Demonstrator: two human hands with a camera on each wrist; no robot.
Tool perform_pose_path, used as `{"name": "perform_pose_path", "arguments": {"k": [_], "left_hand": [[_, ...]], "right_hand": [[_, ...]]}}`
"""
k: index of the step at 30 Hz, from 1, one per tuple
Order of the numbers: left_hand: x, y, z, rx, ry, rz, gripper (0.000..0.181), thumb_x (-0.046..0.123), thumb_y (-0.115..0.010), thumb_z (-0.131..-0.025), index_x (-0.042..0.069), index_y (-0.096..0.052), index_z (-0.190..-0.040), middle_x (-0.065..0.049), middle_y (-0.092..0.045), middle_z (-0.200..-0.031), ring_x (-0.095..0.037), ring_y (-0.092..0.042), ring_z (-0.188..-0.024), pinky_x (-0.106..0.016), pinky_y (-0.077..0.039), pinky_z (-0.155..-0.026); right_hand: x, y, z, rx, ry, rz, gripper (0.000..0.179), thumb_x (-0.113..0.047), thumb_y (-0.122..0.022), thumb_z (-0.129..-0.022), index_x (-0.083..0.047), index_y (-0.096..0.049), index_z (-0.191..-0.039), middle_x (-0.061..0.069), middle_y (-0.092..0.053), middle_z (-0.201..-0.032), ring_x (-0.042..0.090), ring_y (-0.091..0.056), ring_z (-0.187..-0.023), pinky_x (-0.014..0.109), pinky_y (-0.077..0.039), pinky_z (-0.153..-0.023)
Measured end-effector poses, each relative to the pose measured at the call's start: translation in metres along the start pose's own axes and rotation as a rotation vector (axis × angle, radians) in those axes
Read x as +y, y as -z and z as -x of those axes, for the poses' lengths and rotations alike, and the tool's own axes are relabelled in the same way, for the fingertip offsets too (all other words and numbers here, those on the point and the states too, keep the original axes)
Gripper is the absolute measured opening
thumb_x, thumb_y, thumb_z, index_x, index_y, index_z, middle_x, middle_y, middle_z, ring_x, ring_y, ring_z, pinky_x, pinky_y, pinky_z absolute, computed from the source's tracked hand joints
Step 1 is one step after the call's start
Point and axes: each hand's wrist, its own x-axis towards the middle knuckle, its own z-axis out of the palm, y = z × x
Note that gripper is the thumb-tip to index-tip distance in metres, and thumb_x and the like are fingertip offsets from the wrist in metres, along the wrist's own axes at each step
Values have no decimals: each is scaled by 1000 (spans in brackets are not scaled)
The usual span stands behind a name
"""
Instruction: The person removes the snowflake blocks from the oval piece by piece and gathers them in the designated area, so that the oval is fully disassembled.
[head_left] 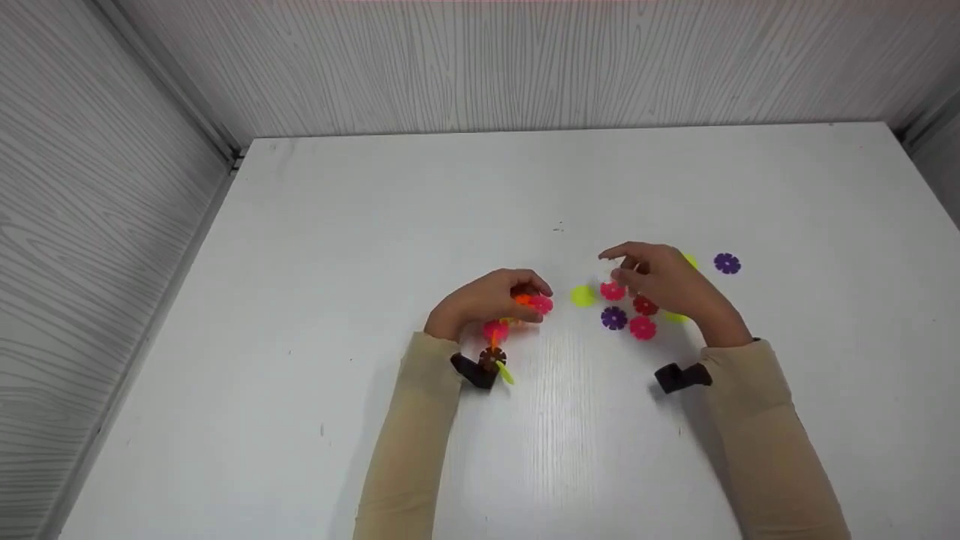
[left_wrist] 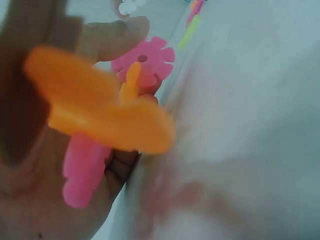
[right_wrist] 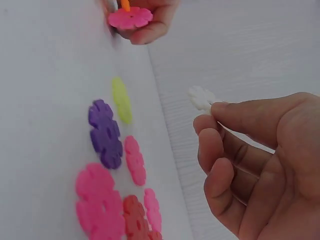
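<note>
My left hand (head_left: 487,296) grips a chain of interlocked snowflake discs. A pink disc (left_wrist: 161,60) sits at the fingertips in the left wrist view, and an orange disc (left_wrist: 105,117) stands blurred close to that camera. From the palm the chain runs back towards the wrist, with a brown disc (head_left: 493,358) and a yellow-green disc (head_left: 505,373) at its end. Between thumb and index finger my right hand (right_wrist: 250,155) pinches a white snowflake disc (right_wrist: 201,97). That hand is raised over the loose discs, its other fingers curled.
Loose discs lie on the white table (head_left: 300,262) below my right hand: yellow-green (head_left: 583,295), purple (head_left: 613,318), pink (head_left: 643,328) and red (head_left: 645,305). Another purple disc (head_left: 727,263) lies farther right. Wood-grain panels (head_left: 525,67) border the table at the back and sides.
</note>
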Motion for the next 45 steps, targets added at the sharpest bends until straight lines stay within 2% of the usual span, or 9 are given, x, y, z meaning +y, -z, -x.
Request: {"name": "perform_pose_path", "arguments": {"k": [5,11,16,24,31,35,39,45], "left_hand": [[0,0,2,-27,25,-18,41,20,-70,-86,21,-60,-125,0,-55,-128,-18,-47,-118,-34,-42,-104],[-1,1,4,-26,32,-22,39,19,-70,-85,22,-61,-123,0,-55,-129,-19,-46,-119,-37,-41,-105],[-1,2,4,-29,29,-30,39,18,-69,-85,22,-61,-123,-1,-54,-129,-19,-46,-118,-36,-41,-103],[0,2,5,-39,22,-38,38,14,-67,-86,20,-62,-123,-1,-54,-128,-18,-46,-117,-34,-41,-103],[-2,2,6,-36,32,-20,37,13,-63,-88,23,-62,-123,0,-54,-128,-18,-46,-116,-34,-43,-100],[-2,4,8,-31,36,-19,37,13,-64,-87,25,-63,-121,2,-54,-128,-17,-46,-117,-34,-43,-101],[-2,5,9,-28,20,-13,37,11,-65,-87,25,-64,-121,2,-55,-128,-17,-46,-116,-34,-42,-102],[-3,6,10,-17,29,6,34,12,-65,-88,23,-66,-120,2,-57,-127,-18,-47,-115,-34,-43,-101]], "right_hand": [[12,21,9,53,-2,-12,35,-19,-55,-98,-11,-57,-132,16,-62,-95,27,-58,-79,26,-50,-66],[31,41,19,101,-88,-25,35,-20,-53,-99,-12,-56,-133,15,-62,-96,24,-58,-84,28,-50,-72],[48,53,24,119,-129,-33,38,-23,-53,-99,-11,-54,-135,14,-62,-96,22,-58,-81,24,-49,-70],[63,62,32,135,-142,-78,37,-23,-53,-99,-9,-55,-133,4,-64,-86,19,-58,-75,19,-47,-67],[70,67,38,129,-199,-112,38,-27,-53,-99,-13,-55,-133,5,-65,-89,19,-59,-78,20,-50,-70],[77,69,40,114,-230,-153,40,-27,-53,-99,-11,-52,-136,1,-64,-91,14,-61,-79,18,-52,-73],[85,72,42,105,-269,-171,41,-27,-53,-99,-10,-50,-137,-4,-64,-92,9,-62,-80,17,-53,-74],[94,75,44,102,-299,-172,46,-32,-54,-98,-11,-48,-138,-6,-64,-91,10,-60,-81,17,-52,-75]]}}
